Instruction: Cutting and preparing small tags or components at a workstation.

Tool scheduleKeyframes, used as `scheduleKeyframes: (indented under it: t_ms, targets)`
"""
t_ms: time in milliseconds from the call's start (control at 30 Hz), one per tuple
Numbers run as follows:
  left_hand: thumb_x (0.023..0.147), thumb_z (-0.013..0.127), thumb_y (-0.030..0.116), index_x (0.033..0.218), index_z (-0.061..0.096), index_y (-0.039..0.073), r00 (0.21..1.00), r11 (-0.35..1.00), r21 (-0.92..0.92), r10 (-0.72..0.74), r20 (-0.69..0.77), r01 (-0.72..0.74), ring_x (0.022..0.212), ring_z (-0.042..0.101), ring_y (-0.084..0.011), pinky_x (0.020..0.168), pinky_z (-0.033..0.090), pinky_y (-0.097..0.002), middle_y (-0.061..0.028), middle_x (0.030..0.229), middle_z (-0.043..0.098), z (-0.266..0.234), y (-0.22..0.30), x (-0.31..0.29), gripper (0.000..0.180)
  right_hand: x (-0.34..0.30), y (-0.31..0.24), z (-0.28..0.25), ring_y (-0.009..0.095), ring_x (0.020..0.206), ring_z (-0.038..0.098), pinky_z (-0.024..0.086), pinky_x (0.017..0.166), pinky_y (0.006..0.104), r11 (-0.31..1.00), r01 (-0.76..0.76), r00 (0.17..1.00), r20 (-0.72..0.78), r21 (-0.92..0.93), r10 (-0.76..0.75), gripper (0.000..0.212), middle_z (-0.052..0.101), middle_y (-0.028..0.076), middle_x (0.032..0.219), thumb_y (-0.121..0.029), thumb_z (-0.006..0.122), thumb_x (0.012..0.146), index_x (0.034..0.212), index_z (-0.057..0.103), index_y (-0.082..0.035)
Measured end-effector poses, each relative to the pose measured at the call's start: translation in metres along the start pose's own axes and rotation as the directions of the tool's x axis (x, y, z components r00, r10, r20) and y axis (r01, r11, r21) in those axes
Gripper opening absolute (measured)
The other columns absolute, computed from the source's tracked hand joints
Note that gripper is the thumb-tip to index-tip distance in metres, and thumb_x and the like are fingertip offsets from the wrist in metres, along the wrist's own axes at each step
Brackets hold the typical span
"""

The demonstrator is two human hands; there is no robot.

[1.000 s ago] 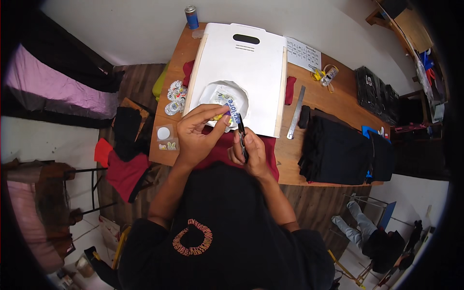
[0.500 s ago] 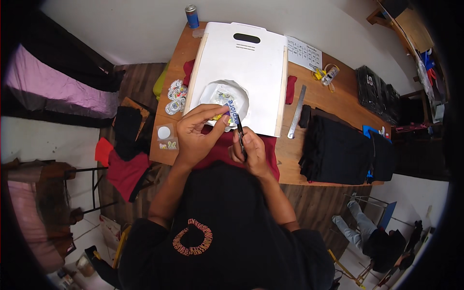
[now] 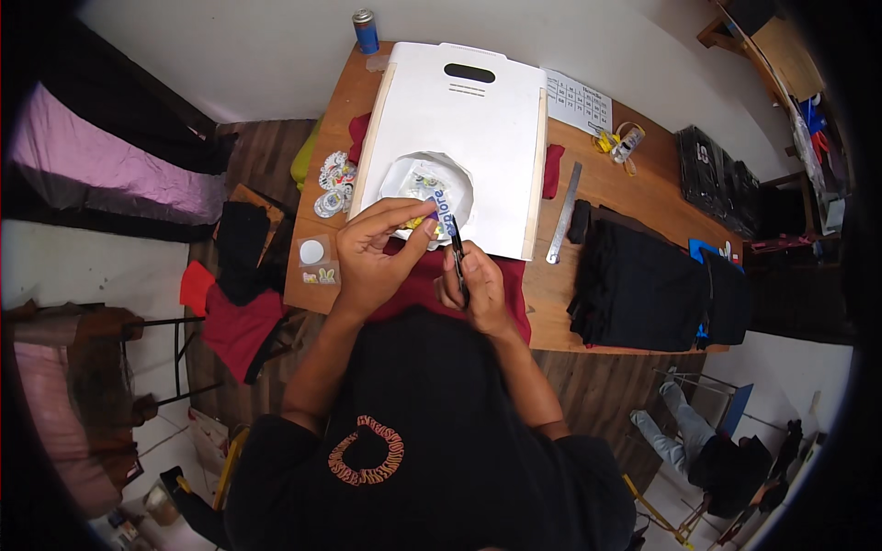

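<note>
My left hand [image 3: 375, 248] pinches a small piece of clear film with blue lettering [image 3: 446, 204] between thumb and fingertips. Wrapped round a slim black-handled cutting tool [image 3: 460, 266], my right hand [image 3: 484, 286] is closed, with the tool's tip close to the film's right edge. Whether its blades are scissors or snips is too small to tell. Both hands are over the near end of a white board [image 3: 464, 119]. Just beyond the fingers, a round white bowl-like hollow [image 3: 464, 179] holds several printed film pieces [image 3: 423, 176]. My fingers partly hide its near side.
Round stickers [image 3: 336, 174] and small packets [image 3: 318, 275] lie left of the board on the wooden table [image 3: 542, 303]. To the right are a metal ruler [image 3: 565, 211], folded black cloth [image 3: 634, 285] and a tape roll [image 3: 628, 142]. A spray can [image 3: 365, 32] stands at the far left corner.
</note>
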State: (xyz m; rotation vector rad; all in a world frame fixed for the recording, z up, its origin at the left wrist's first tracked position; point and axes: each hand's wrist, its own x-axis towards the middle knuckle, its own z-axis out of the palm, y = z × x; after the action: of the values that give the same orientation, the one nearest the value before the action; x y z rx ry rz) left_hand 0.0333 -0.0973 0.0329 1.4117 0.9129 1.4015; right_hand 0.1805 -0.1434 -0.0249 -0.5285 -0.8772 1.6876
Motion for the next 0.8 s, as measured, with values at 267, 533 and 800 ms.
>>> scheduleKeyframes:
  t_ms: [267, 533, 800]
  targets:
    - [0.081, 0.062, -0.015, 0.107, 0.063, -0.009, 1.000, 1.000, -0.011, -0.017, -0.001, 0.017, 0.087, 0.064, -0.0158, 0.077, 0.055, -0.0240, -0.0142, 0.104, 0.060, -0.001, -0.003, -0.002, 0.026, 0.004, -0.008, 0.005, 0.006, 0.042, 0.024, 0.025, 0.043, 0.0226, 1.000, 0.015, 1.000, 0.017, 0.002, -0.015, 0.031, 0.031, -0.002, 0.053, -0.029, 0.033, 0.104, 0.100, 0.046, -0.002]
    - [0.081, 0.063, -0.013, 0.105, 0.064, -0.008, 0.997, 0.994, 0.101, 0.043, 0.058, -0.049, 0.089, 0.064, -0.0156, 0.080, 0.054, -0.0241, -0.0138, 0.101, 0.061, -0.003, 0.001, -0.001, 0.025, 0.005, -0.010, 0.008, 0.007, 0.041, 0.025, 0.026, 0.042, 0.0226, 0.998, 0.013, 1.000, 0.003, 0.066, -0.013, 0.033, 0.033, -0.002, 0.052, -0.033, 0.032, 0.103, 0.098, 0.046, -0.003]
    - [0.081, 0.063, -0.013, 0.104, 0.065, -0.009, 0.999, 0.999, -0.032, 0.003, 0.032, -0.002, 0.090, 0.063, -0.0146, 0.081, 0.053, -0.0233, -0.0134, 0.101, 0.061, 0.003, 0.000, -0.004, 0.023, 0.005, -0.012, 0.010, 0.007, 0.041, 0.026, 0.026, 0.043, 0.0225, 0.995, 0.008, 1.000, -0.002, 0.098, -0.008, 0.033, 0.033, -0.002, 0.052, -0.033, 0.032, 0.103, 0.098, 0.046, -0.003]
